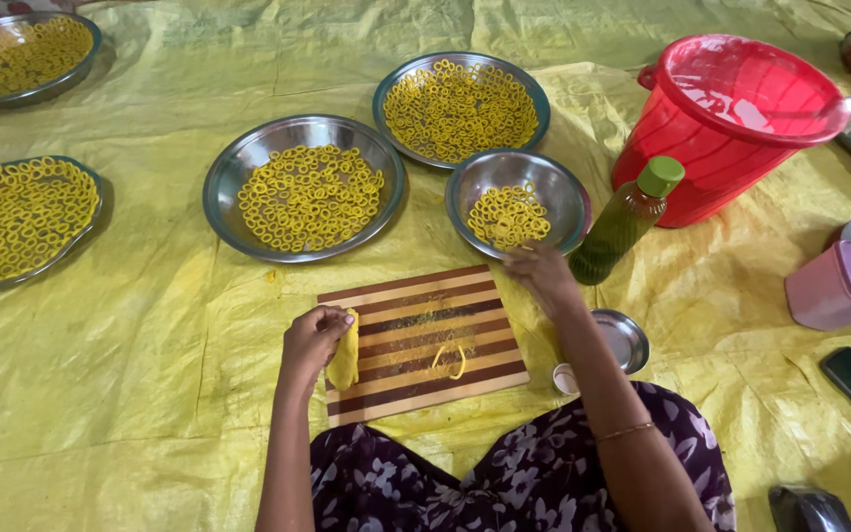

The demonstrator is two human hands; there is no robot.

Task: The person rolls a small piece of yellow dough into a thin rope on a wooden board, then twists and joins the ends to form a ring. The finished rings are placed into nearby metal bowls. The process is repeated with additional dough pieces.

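At the bottom of the frame the person sits in a dark floral garment, both arms reaching up the picture over a striped wooden cutting board point(416, 340) that lies on a yellow plastic sheet point(150, 394) spread on the floor. The left hand point(313, 338), at the board's left edge, is closed around a lump of yellow dough point(344, 362). A thin dough strip point(449, 360) lies curled on the board's lower right part, not yet a closed ring. The right hand point(542, 272) hangs at the near rim of the small steel bowl point(518, 204) of yellow rings, fingers curled down; whether it pinches a ring I cannot tell. Just right of that hand stands a bottle of oil point(625, 221) with a green cap, and a careless sweep of the wrist could likely tip it onto the sheet. A small steel dish point(622, 340) sits by the forearm. Farther up, two larger steel plates point(304, 187) point(461, 106) hold rings packed close together, which may stick to one another. A red bucket point(731, 123) stands at upper right.
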